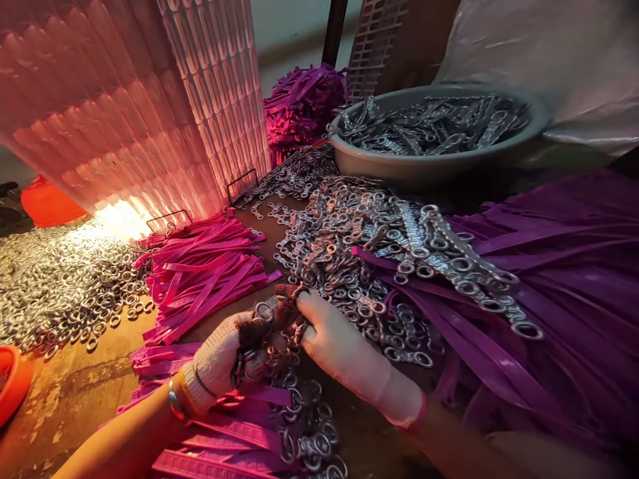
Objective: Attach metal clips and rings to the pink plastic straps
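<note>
My left hand (pixel 217 359), in a pale knitted glove with dark, worn fingertips, is closed around small metal pieces, with a metal ring (pixel 264 311) showing at its fingers. My right hand (pixel 339 346), also gloved, meets it fingertip to fingertip. Its fingers are pinched together, and whatever lies between them is hidden. Below the hands lie pink-purple straps (pixel 229 432) with metal rings (pixel 319 439) at their right ends. Just beyond is a heap of ring-ended metal links (pixel 329 246).
More pink straps (pixel 210 266) lie in front of a ribbed translucent panel (pixel 124 100). Loose metal rings (pixel 64 286) cover the left side. A grey basin (pixel 399 166) of metal links stands at the back right, and long purple straps (pixel 549 286) spread on the right. An orange container (pixel 14 382) sits at the left edge.
</note>
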`<action>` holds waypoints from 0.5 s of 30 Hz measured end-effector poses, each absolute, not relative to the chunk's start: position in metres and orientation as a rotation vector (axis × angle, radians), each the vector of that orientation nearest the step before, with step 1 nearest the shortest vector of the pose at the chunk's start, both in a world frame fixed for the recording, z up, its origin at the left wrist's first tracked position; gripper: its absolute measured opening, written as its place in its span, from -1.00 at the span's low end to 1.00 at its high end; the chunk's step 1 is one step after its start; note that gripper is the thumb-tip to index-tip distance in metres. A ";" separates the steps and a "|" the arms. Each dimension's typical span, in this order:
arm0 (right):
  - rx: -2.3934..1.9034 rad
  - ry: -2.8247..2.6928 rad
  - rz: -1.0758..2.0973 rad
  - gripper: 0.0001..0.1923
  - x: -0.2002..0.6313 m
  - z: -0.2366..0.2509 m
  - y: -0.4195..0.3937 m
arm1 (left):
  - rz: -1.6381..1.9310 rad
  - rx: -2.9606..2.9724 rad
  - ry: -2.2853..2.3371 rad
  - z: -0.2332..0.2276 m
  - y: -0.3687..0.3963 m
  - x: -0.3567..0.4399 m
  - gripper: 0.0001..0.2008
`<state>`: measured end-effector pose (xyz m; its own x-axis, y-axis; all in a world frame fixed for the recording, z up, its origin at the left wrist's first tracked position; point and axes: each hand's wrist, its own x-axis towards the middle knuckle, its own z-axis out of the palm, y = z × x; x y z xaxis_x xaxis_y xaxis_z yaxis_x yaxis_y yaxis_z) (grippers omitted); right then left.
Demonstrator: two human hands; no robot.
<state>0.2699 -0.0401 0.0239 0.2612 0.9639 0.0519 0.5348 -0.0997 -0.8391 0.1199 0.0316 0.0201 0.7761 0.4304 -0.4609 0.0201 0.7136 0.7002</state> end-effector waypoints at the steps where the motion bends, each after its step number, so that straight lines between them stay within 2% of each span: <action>1: -1.755 -1.404 0.727 -0.55 0.269 0.024 -0.039 | 0.243 0.764 0.640 0.020 0.030 0.121 -0.76; 5: -1.940 -1.538 0.702 -0.63 0.265 0.026 -0.039 | 0.201 0.809 0.644 0.020 0.029 0.123 -0.79; 9: -2.187 -1.718 0.584 -0.69 0.264 0.030 -0.041 | 0.236 0.995 0.778 0.024 0.035 0.116 -0.71; 15: -2.194 -1.886 0.525 -0.82 0.254 0.037 -0.046 | 0.244 1.256 0.813 0.028 0.035 0.108 -0.70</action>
